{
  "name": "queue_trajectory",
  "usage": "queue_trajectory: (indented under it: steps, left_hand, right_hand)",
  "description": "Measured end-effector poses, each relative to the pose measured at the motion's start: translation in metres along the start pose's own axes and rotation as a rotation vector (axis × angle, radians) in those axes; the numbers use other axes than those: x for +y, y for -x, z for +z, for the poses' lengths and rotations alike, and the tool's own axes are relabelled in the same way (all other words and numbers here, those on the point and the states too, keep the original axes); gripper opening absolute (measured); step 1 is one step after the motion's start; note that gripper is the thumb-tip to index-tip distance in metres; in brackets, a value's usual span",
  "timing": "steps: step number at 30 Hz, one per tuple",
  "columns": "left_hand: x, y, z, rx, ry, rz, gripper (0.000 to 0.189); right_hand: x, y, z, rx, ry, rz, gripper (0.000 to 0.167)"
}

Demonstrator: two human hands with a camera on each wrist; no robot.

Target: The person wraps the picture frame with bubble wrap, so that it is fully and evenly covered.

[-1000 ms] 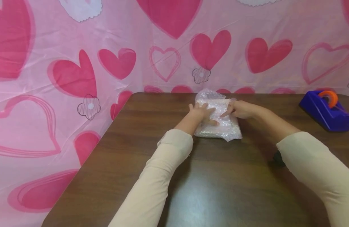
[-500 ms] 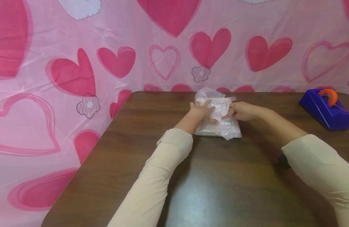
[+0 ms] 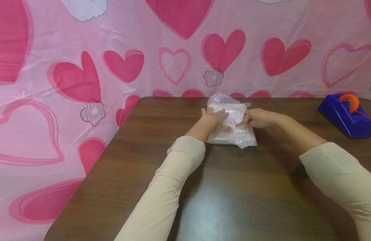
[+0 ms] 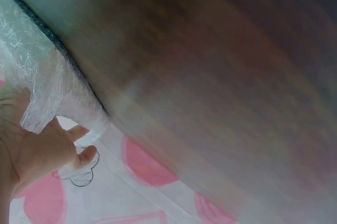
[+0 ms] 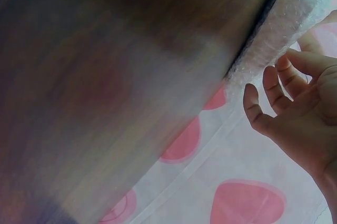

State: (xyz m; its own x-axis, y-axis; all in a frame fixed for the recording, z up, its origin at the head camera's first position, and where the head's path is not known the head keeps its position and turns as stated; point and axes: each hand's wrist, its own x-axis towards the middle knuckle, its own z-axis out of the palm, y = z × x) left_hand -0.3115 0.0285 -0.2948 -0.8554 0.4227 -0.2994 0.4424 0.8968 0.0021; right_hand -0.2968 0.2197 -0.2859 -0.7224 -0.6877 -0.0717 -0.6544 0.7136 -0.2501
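Observation:
A flat, squarish package in clear bubble wrap (image 3: pixel 241 136) lies near the table's far edge; what is inside cannot be made out. My left hand (image 3: pixel 214 118) rests on its top left side with the fingers spread. In the left wrist view, a loose flap of the wrap (image 4: pixel 50 95) hangs over part of that hand (image 4: pixel 39 153). At the package's right edge, my right hand (image 3: pixel 259 117) pinches the bubble wrap between thumb and forefinger. The right wrist view has this hand's (image 5: pixel 310 108) other fingers loosely bent beside the wrap (image 5: pixel 279 34).
A blue tape dispenser (image 3: pixel 348 117) with an orange core (image 3: pixel 351 103) stands at the table's right side. Behind the brown wooden table (image 3: pixel 161 134) hangs a pink cloth with hearts (image 3: pixel 179 26). A small dark object (image 3: pixel 301 171) shows beside the right sleeve.
Over the last second my right hand has shifted very slightly right and its forearm a little outward. The left hand and the package stay practically where they were.

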Motion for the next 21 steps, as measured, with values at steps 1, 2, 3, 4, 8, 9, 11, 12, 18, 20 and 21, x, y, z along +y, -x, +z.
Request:
queue_trajectory:
  steps: [1, 2, 3, 4, 8, 9, 11, 12, 18, 20, 21]
  left_hand:
    - [0.000, 0.000, 0.000, 0.002, 0.001, 0.001, 0.075]
    - [0.000, -0.001, 0.000, 0.001, 0.004, 0.000, 0.075]
    - [0.000, -0.001, 0.001, -0.002, 0.005, 0.002, 0.075]
    - [0.000, -0.002, 0.002, -0.007, 0.013, 0.004, 0.075]
    - [0.000, -0.005, 0.005, -0.031, 0.023, 0.021, 0.078]
    - [-0.001, -0.006, 0.005, -0.031, 0.028, 0.027, 0.079]
    - [-0.001, -0.008, 0.006, -0.021, 0.033, 0.035, 0.081]
    - [-0.002, -0.009, 0.005, -0.012, 0.040, 0.038, 0.081]
    - [-0.006, -0.009, 0.000, 0.027, 0.094, 0.058, 0.081]
    - [-0.007, -0.007, -0.003, 0.041, 0.095, 0.070, 0.081]
    - [-0.008, -0.006, -0.005, 0.049, 0.096, 0.076, 0.081]
  right_hand:
    - [0.001, 0.000, 0.000, -0.001, -0.003, 0.004, 0.037]
    - [0.001, -0.001, 0.000, -0.001, -0.007, 0.010, 0.038]
    - [0.001, -0.001, 0.000, -0.002, -0.010, 0.015, 0.038]
    - [0.002, -0.001, 0.001, -0.005, -0.016, 0.025, 0.039]
    - [0.004, 0.001, 0.002, -0.010, -0.062, 0.045, 0.039]
    - [0.004, 0.002, 0.003, -0.008, -0.077, 0.052, 0.038]
    - [0.004, 0.003, 0.002, 0.008, -0.097, 0.064, 0.037]
    - [0.004, 0.004, 0.002, 0.020, -0.103, 0.071, 0.036]
    - [0.001, 0.005, -0.005, 0.093, -0.135, 0.130, 0.031]
    - [0.001, 0.005, -0.007, 0.116, -0.140, 0.154, 0.030]
    - [0.001, 0.005, -0.008, 0.132, -0.143, 0.161, 0.029]
